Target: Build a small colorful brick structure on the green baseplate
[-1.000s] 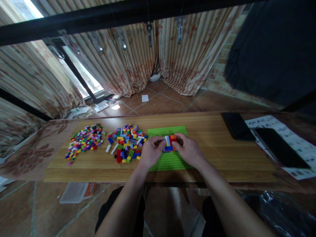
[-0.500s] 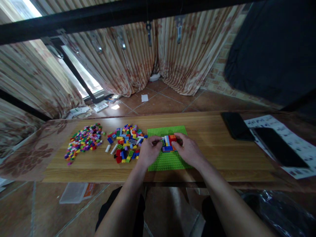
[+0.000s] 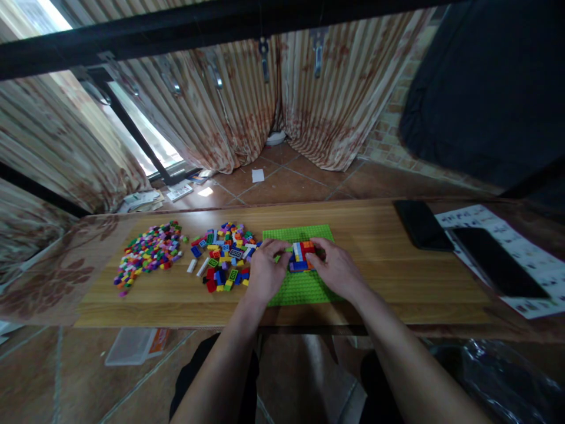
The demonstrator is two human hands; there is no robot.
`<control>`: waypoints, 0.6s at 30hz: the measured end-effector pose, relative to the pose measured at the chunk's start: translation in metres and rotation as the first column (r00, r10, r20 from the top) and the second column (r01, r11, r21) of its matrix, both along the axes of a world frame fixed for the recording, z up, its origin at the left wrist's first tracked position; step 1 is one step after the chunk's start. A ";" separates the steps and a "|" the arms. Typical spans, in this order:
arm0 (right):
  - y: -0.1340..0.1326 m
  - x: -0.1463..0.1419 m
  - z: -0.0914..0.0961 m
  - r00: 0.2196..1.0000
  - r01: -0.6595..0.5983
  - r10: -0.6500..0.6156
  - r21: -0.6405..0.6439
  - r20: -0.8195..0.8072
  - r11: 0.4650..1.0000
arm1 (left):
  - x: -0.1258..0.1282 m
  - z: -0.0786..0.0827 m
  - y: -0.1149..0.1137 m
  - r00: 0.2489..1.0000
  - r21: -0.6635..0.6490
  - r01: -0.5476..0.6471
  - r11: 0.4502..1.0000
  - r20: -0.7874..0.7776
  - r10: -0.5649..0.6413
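Note:
A small block of joined toy bricks (image 3: 301, 257), in red, white, orange and blue, sits on a green studded baseplate (image 3: 304, 291). Against its right side is my right hand (image 3: 336, 264), thumb on top and fingers curled round the far edge. My left hand (image 3: 268, 268) is at the block's left side with thumb and fingers bent towards each other. A bit of green shows between those fingers; whether it is a brick or the baseplate behind is unclear. The left fingertips are close to the block, and I cannot tell if they touch it.
Left of the baseplate lies a pile of larger loose bricks (image 3: 227, 256), and farther left a heap of small bricks (image 3: 150, 253). At the right of the wooden table (image 3: 375, 224) are a black tablet-like device (image 3: 422, 225), a dark phone-like device (image 3: 498, 262) and a printed sheet (image 3: 468, 217).
My left fingers have drawn slightly left from the block. The green brick seen at its left edge no longer shows there, and a blue part is visible instead. My right hand stays put.

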State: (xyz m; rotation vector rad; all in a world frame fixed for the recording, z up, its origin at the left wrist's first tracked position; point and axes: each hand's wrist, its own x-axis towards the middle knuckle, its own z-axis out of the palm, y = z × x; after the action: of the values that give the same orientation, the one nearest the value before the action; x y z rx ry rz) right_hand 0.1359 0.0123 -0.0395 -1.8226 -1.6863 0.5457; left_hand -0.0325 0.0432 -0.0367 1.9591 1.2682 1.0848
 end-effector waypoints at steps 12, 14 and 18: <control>0.000 0.001 -0.001 1.000 -0.021 0.021 0.035 0.017 0.999 | -0.003 -0.004 -0.001 0.991 -0.104 0.096 0.990 0.100 -0.085; 0.000 0.001 -0.001 1.000 -0.023 0.023 0.038 0.020 0.999 | -0.005 -0.004 -0.001 0.989 -0.123 0.115 0.986 0.107 -0.102; 0.000 0.001 -0.001 1.000 -0.022 0.022 0.034 0.022 0.999 | -0.005 -0.007 0.001 0.988 -0.183 0.115 0.976 0.120 -0.094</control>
State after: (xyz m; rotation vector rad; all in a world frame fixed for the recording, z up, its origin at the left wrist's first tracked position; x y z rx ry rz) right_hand 0.1369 0.0118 -0.0406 -1.7939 -1.7216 0.5048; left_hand -0.0374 0.0441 -0.0438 1.7779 1.1509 0.9695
